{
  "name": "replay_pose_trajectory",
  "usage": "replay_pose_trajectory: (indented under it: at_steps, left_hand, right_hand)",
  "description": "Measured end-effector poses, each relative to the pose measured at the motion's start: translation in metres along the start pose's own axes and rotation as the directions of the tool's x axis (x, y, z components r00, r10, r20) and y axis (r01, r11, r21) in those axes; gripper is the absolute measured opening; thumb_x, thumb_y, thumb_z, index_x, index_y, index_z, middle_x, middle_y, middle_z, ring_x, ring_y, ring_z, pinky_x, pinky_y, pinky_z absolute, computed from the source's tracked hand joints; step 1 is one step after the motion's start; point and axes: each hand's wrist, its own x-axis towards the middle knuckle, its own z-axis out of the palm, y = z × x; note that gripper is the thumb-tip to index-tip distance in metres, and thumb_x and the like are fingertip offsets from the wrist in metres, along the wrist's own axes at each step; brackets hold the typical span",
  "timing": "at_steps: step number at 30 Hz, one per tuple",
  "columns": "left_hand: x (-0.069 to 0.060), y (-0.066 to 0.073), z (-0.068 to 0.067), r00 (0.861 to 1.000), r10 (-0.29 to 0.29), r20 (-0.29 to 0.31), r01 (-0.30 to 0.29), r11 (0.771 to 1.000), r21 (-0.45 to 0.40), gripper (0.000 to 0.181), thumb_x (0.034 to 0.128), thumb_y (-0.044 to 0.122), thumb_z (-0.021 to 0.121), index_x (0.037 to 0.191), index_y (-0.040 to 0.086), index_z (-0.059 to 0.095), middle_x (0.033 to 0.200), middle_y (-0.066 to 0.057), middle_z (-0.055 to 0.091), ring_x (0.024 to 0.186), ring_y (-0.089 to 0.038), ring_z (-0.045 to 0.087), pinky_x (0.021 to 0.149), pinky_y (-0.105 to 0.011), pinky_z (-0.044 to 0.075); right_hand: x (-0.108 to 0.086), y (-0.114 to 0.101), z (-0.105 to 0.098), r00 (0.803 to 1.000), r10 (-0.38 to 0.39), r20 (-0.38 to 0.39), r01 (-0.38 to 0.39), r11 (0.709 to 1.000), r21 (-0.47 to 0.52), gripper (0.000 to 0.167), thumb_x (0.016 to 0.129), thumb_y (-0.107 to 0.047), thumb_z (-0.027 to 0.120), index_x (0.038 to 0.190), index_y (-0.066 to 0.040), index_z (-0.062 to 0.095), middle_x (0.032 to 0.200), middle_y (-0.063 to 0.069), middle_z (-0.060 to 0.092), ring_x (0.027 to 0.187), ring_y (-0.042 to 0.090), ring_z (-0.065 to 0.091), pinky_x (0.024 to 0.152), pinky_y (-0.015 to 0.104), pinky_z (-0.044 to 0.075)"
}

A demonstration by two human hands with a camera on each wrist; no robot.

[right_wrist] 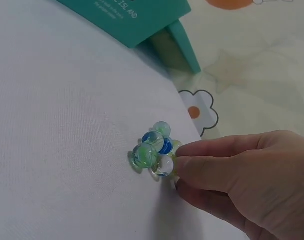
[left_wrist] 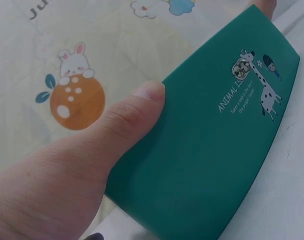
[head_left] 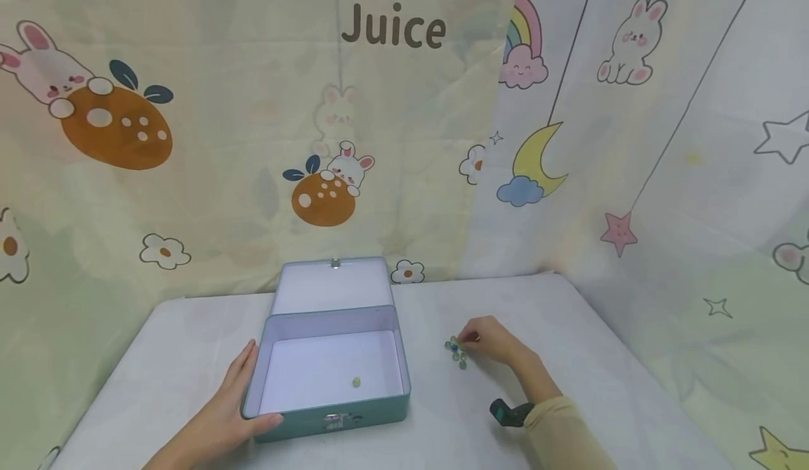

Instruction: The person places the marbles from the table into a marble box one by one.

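A green tin box [head_left: 331, 417] stands with its lid [head_left: 335, 287] raised at the back; one yellowish-green marble [head_left: 357, 382] lies on its white floor. My left hand [head_left: 234, 414] holds the box's front left corner, fingers along the side, thumb [left_wrist: 142, 102] across the front wall. Right of the box, several glass marbles [head_left: 456, 356] sit clustered on the table, clear, green and blue in the right wrist view. There my right hand [right_wrist: 241, 175] pinches at the cluster's edge, around a yellowish-green marble [right_wrist: 176, 146] mostly hidden by the fingertips.
A white cloth covers the table [head_left: 436, 421]. Behind and beside it hang printed curtains [head_left: 221, 175] with rabbits and flowers. The box's front has a metal clasp [left_wrist: 241, 69]. A dark wrist camera [head_left: 508, 412] sits on the right wrist.
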Motion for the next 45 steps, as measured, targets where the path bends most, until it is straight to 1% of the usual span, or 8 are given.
replay_pose_trajectory:
  at_steps: [4,9,14,22,26,30,38,45]
  left_hand:
    - [0.000,0.000,0.000,1.000,0.003,-0.005,-0.003,1.000,0.000,0.119,0.0758,0.044,0.076,0.152,0.011,-0.009,0.158,-0.019,-0.003,0.138,-0.048,0.016,0.098,-0.071,0.029]
    - [-0.001,0.000,0.000,1.000,0.013,-0.014,-0.013,1.000,-0.007,0.119,0.0753,0.042,0.076,0.152,0.009,-0.008,0.157,-0.022,-0.003,0.138,-0.050,0.015,0.098,-0.072,0.027]
    - [0.000,0.000,0.000,1.000,0.006,-0.011,-0.006,1.000,-0.009,0.119,0.0752,0.042,0.076,0.152,0.006,-0.007,0.157,-0.023,-0.003,0.138,-0.053,0.014,0.098,-0.073,0.025]
    - [0.000,-0.001,0.003,1.000,-0.006,-0.007,0.006,1.000,-0.021,0.119,0.0746,0.043,0.077,0.152,0.005,-0.005,0.157,-0.023,-0.003,0.138,-0.054,0.013,0.099,-0.073,0.023]
    - [-0.001,-0.001,0.002,1.000,0.001,-0.018,-0.001,1.000,-0.023,0.120,0.0736,0.042,0.078,0.152,0.004,-0.004,0.157,-0.023,-0.002,0.138,-0.054,0.013,0.099,-0.073,0.023]
    - [0.000,-0.001,0.002,1.000,-0.003,-0.023,0.002,1.000,-0.024,0.119,0.0736,0.042,0.078,0.152,0.003,-0.002,0.157,-0.021,-0.002,0.139,-0.053,0.012,0.100,-0.073,0.023]
    - [0.004,-0.001,0.005,0.999,-0.001,-0.033,-0.001,0.999,-0.035,0.119,0.0732,0.042,0.078,0.152,0.004,-0.002,0.158,-0.021,-0.002,0.140,-0.052,0.010,0.102,-0.072,0.021]
    - [0.002,0.000,0.003,1.000,-0.020,-0.024,0.019,0.999,-0.029,0.118,0.0736,0.043,0.078,0.153,0.006,-0.002,0.158,-0.020,-0.003,0.140,-0.052,0.009,0.102,-0.072,0.020]
  right_hand:
    - [-0.001,-0.003,-0.003,1.000,-0.017,0.016,0.018,1.000,-0.025,0.010,0.081,-0.005,0.071,0.088,-0.012,0.072,0.088,-0.002,0.070,0.086,0.016,0.065,0.079,0.033,0.054]
    - [0.002,-0.006,-0.003,0.999,0.008,0.032,-0.006,0.998,-0.061,0.011,0.081,-0.003,0.070,0.087,-0.012,0.072,0.087,-0.002,0.070,0.087,0.016,0.065,0.081,0.034,0.054]
    - [0.005,-0.006,-0.001,0.998,0.023,0.051,-0.019,0.996,-0.086,0.012,0.082,-0.003,0.069,0.088,-0.012,0.072,0.087,-0.002,0.069,0.083,0.012,0.062,0.077,0.030,0.054]
    - [0.009,0.002,-0.003,0.999,-0.020,0.046,0.024,0.996,-0.088,0.011,0.081,-0.005,0.070,0.089,-0.013,0.072,0.085,-0.003,0.069,0.081,0.010,0.061,0.074,0.026,0.052]
    - [0.010,0.000,-0.010,0.997,-0.066,0.031,0.067,0.997,-0.041,0.011,0.081,-0.004,0.070,0.090,-0.010,0.072,0.086,-0.001,0.070,0.081,0.011,0.062,0.073,0.025,0.053]
    - [0.010,-0.005,-0.014,0.997,-0.067,0.029,0.067,0.998,0.010,0.012,0.083,-0.005,0.069,0.093,-0.010,0.073,0.090,-0.001,0.071,0.085,0.013,0.064,0.076,0.026,0.054]
    - [0.009,-0.027,-0.017,0.997,-0.067,0.039,0.057,0.976,0.211,0.014,0.087,-0.008,0.067,0.101,-0.008,0.070,0.099,0.001,0.069,0.094,0.017,0.065,0.082,0.030,0.056]
    - [0.014,-0.057,-0.023,0.987,-0.142,0.080,0.121,0.968,0.220,0.012,0.088,-0.012,0.066,0.099,-0.014,0.071,0.097,-0.003,0.068,0.090,0.011,0.063,0.080,0.025,0.055]
